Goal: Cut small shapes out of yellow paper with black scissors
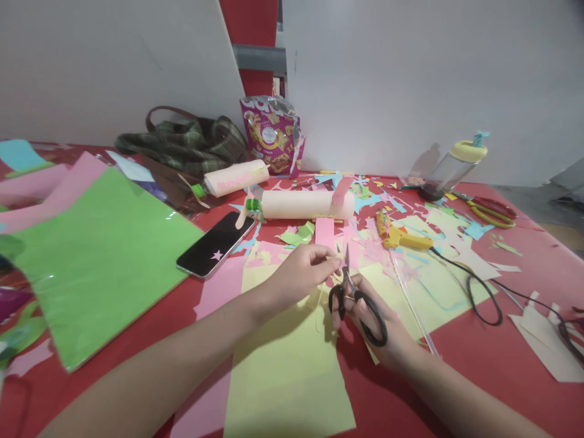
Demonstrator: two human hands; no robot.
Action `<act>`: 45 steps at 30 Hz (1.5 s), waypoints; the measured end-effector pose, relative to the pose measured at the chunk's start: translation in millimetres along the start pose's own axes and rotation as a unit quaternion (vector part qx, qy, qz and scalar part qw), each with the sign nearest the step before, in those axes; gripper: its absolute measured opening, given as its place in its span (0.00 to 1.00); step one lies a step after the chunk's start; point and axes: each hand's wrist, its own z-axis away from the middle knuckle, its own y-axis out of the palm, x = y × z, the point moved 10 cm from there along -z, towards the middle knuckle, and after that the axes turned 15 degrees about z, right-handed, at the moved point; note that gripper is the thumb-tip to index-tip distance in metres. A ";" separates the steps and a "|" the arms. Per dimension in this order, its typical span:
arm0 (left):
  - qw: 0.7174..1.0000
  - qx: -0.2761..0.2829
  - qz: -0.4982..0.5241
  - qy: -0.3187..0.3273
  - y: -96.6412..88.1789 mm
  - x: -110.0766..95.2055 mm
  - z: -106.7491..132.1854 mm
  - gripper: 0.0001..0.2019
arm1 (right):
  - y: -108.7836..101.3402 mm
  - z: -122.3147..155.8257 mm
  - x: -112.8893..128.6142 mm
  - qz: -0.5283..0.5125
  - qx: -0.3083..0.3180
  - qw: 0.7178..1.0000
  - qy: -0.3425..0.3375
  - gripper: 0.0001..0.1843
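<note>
My right hand [387, 331] grips black-handled scissors [353, 292], blades pointing up and away from me. My left hand [301, 274] pinches a small scrap of pale paper [336, 263] right beside the blade tips. Both hands hover over a yellow paper sheet [287, 377] lying on pink sheets on the red table [479, 359]. Just beyond the hands lie a pink strip [325, 231] and a paper-wrapped bottle [303, 205] with a green cap; a second wrapped bottle [232, 178] lies behind it.
A phone [216, 243] lies left of the hands, next to green sheets [91, 261]. A yellow glue gun [399, 234] with black cord [479, 298], red-yellow scissors [490, 210], a drink bottle [451, 167], a snack bag [274, 134] and a plaid bag [187, 143] stand farther back among paper scraps.
</note>
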 end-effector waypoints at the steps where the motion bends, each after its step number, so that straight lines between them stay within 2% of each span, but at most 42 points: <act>1: 1.000 -0.005 0.010 0.004 0.2 -0.4 0.3 0.11 | -0.5 0.0 -0.3 0.001 -0.004 1.000 0.001 0.10; 12: 0.995 -0.039 0.089 0.007 4.3 9.2 2.4 0.12 | -1.2 0.2 -3.1 -0.010 -0.009 1.000 0.005 0.08; 22: 0.993 -0.080 0.087 -0.001 1.7 12.7 7.0 0.12 | 1.4 0.4 -2.2 0.003 -0.005 1.000 0.002 0.07; 29: 0.991 -0.047 0.126 -0.026 10.6 27.1 7.8 0.12 | 3.4 2.2 -1.3 0.030 0.002 0.999 0.012 0.08; 36: 0.986 -0.039 0.162 -0.030 15.1 36.3 11.3 0.13 | 1.7 3.3 5.0 0.122 -0.011 0.992 0.026 0.12; 45: 0.983 -0.046 0.174 -0.023 14.8 39.5 11.4 0.13 | 3.3 2.8 3.8 0.130 -0.006 0.991 0.032 0.09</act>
